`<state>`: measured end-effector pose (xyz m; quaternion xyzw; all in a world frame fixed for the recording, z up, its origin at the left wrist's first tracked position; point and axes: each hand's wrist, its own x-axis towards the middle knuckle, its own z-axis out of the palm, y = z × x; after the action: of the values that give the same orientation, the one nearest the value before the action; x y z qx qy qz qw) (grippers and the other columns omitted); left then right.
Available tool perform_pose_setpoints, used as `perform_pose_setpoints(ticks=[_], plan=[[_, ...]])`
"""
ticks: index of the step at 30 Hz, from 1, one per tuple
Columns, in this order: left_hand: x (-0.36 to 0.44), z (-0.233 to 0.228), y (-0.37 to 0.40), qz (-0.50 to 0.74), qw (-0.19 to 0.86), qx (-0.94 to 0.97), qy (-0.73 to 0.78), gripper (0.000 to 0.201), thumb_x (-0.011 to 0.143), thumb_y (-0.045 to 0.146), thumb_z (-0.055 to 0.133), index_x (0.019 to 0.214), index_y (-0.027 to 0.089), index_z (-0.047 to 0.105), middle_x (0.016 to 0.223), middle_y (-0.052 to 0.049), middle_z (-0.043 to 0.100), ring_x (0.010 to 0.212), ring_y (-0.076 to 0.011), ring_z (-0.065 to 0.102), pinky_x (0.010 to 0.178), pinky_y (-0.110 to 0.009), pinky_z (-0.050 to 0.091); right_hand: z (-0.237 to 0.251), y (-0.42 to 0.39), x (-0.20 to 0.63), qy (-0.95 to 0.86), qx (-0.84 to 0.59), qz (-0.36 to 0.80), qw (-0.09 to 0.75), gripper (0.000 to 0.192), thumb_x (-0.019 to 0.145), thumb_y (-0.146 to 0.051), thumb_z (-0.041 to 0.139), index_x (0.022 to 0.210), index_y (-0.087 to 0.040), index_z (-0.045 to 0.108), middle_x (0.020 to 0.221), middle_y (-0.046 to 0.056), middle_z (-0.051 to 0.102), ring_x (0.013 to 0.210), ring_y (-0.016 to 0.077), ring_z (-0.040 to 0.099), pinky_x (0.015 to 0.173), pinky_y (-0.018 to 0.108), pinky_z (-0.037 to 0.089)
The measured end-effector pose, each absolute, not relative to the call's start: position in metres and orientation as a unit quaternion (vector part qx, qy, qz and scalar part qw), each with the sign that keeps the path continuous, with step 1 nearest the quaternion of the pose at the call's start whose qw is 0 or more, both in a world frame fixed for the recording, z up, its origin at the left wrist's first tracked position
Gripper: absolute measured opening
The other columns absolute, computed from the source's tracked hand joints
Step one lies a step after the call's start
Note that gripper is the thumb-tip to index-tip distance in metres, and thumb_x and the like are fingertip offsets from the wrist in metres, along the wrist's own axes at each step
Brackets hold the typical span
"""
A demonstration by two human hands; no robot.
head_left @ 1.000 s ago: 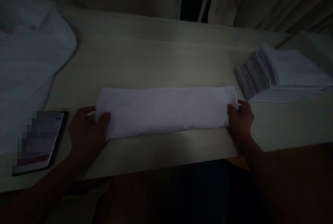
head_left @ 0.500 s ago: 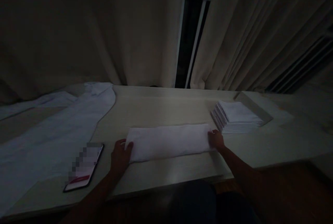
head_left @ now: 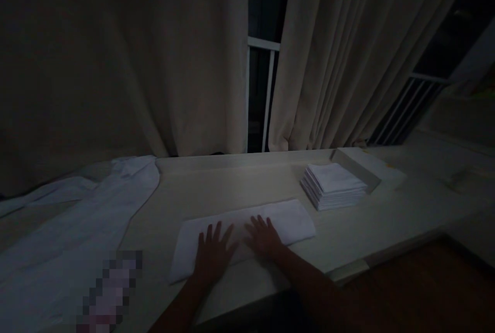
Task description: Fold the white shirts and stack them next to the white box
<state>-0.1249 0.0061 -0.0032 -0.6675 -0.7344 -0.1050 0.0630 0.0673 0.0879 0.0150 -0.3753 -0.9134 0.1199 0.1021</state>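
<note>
A white cloth (head_left: 296,221), folded into a long flat strip, lies on the pale tabletop (head_left: 228,181) in front of me. My left hand (head_left: 213,253) rests flat on its left half with the fingers spread. Just right of it, my right hand (head_left: 265,238) presses on the middle of the strip, its fingers also spread. Neither hand grips the cloth. Beyond its right end sits a neat stack of folded white cloths (head_left: 334,183).
A large white cloth (head_left: 73,235) lies spread along the left of the table. A blurred-out phone (head_left: 108,292) is at the lower left. Behind the stack stands a pale box-like piece (head_left: 358,168). Beige curtains (head_left: 201,65) hang at the back, parted over a dark window.
Both hands have let go of the strip's two ends and moved inward to lie flat on it. The view has shifted, so the table sits lower in the picture.
</note>
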Motion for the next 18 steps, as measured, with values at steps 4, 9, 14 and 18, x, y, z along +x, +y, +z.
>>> perform_pose_setpoints(ticks=[4, 9, 14, 18], plan=[[-0.132, -0.012, 0.006, -0.088, 0.073, -0.655, -0.747, 0.067, 0.087, 0.066, 0.032, 0.147, 0.035, 0.032, 0.155, -0.010, 0.029, 0.142, -0.0385, 0.021, 0.111, -0.060, 0.012, 0.012, 0.128, 0.115, -0.911, -0.399, 0.087, 0.061, 0.061, 0.095, -0.064, 0.028, 0.147, -0.035, 0.032, 0.157, 0.003, 0.022, 0.145, 0.0289, 0.014, 0.114, 0.055, 0.009], [-0.153, -0.010, 0.025, -0.049, 0.036, -0.659, -0.750, 0.067, 0.087, 0.067, 0.032, 0.145, 0.033, 0.037, 0.147, -0.012, 0.043, 0.136, -0.0344, 0.035, 0.109, -0.056, 0.019, 0.006, 0.167, 0.164, -0.883, -0.462, 0.054, 0.059, 0.062, 0.097, -0.062, 0.020, 0.149, -0.031, 0.030, 0.157, 0.004, 0.021, 0.144, 0.0273, 0.017, 0.114, 0.051, 0.012], [-0.172, -0.013, 0.040, -0.038, 0.076, -0.609, -0.789, 0.069, 0.086, 0.067, 0.033, 0.146, 0.031, 0.035, 0.154, -0.015, 0.030, 0.141, -0.0398, 0.023, 0.107, -0.062, 0.017, -0.004, 0.178, 0.174, -0.862, -0.500, 0.027, 0.081, 0.065, 0.095, -0.065, 0.020, 0.149, -0.031, 0.030, 0.156, 0.005, 0.025, 0.144, 0.0282, 0.017, 0.114, 0.052, 0.009], [-0.168, -0.016, 0.032, -0.044, 0.075, -0.610, -0.788, 0.072, 0.086, 0.068, 0.030, 0.147, 0.031, 0.032, 0.154, -0.016, 0.029, 0.139, -0.0416, 0.025, 0.105, -0.063, 0.017, -0.005, 0.169, 0.174, -0.855, -0.513, 0.027, 0.077, 0.067, 0.094, -0.067, 0.025, 0.149, -0.030, 0.031, 0.155, 0.006, 0.027, 0.144, 0.0292, 0.017, 0.114, 0.052, 0.007]])
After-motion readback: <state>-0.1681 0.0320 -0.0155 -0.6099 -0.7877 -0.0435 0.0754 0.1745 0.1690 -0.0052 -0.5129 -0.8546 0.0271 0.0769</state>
